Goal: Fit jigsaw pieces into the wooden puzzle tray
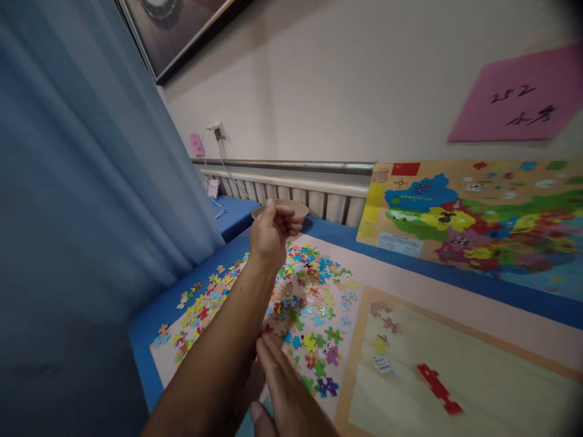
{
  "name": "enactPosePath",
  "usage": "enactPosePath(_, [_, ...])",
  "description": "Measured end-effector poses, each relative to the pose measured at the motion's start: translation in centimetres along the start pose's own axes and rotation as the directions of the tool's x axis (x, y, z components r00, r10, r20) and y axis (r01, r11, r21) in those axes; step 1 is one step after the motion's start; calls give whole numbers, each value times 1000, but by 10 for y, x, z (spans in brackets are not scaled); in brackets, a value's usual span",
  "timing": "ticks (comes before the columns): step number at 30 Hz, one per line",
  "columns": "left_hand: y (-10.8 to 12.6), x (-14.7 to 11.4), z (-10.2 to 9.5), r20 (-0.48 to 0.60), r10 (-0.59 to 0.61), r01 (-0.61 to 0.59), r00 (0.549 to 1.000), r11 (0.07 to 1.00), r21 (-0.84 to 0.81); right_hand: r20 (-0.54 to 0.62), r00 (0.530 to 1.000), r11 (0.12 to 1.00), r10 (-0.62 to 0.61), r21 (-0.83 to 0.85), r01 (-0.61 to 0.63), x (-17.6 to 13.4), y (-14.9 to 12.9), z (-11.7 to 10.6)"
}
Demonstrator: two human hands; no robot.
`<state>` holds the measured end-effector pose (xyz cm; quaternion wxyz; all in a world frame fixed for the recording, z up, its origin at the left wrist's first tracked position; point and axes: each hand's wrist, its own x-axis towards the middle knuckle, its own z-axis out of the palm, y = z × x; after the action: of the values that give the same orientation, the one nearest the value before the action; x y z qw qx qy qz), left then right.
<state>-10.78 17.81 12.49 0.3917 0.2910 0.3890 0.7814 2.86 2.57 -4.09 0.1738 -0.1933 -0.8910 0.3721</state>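
Note:
My left hand [276, 233] is stretched forward at the far end of the puzzle pieces, in front of a beige bowl [298, 208]. Its fingers are loosely curled, the thumb stands apart, and nothing shows in it. Close to me, my right hand [289, 391] has its fingers stretched out and its tips against or just beside my left forearm; I cannot tell if they touch. Many loose, colourful jigsaw pieces [310, 343] spread around and beneath both arms on a pale sheet [350, 264]. My left forearm hides part of the pile.
To the right lies a tan-bordered puzzle tray [492, 364] with a joined red strip [439, 388] and several pieces at its left. A colourful map picture [455, 221] leans on the wall. A blue curtain [91, 182] hangs left; a blue surface [237, 215] adjoins the table.

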Motion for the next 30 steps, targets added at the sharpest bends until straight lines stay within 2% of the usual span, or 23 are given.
enactPosePath(2, [4,9,-7,-35,34,-36,999,999,-41,8,1000,995,-16,-99,17,-3,8,0])
enactPosePath(4, [7,16,-12,-60,56,-59,997,996,-60,-72,993,972,-89,-222,71,-5,11,-8])
enactPosePath(6, [7,21,-16,-75,61,-66,995,996,-63,-178,967,932,-179,-344,109,-5,9,-16])
enactPosePath(8, [5,23,-18,-83,69,-74,994,996,-55,-229,936,891,-268,-429,150,-3,6,-19])
enactPosePath(12, [-2,24,-19,-91,76,-77,993,997,-12,-285,871,836,-401,-503,220,2,-1,-17])
enactPosePath(16, [-6,22,-18,-112,69,-66,991,997,34,-378,831,857,-409,-472,207,2,-4,-13])
enactPosePath(19, [-4,22,-18,-122,71,-64,990,996,65,-346,849,869,-399,-437,230,0,-5,-13])
enactPosePath(22, [-1,24,-20,-134,69,-60,989,996,68,-317,875,871,-364,-450,199,1,-8,-15])
enactPosePath(24, [2,27,-22,-140,75,-67,987,996,64,-338,855,868,-395,-441,227,3,-10,-15])
enactPosePath(26, [6,30,-25,-146,88,-80,985,995,62,-337,809,846,-481,-421,327,5,-11,-12])
enactPosePath(28, [11,35,-27,-158,104,-96,982,994,57,-290,775,801,-562,-425,422,6,-10,-7])
enactPosePath(30, [19,39,-27,-185,127,-120,975,992,45,-221,777,768,-589,-452,453,6,-8,-2])
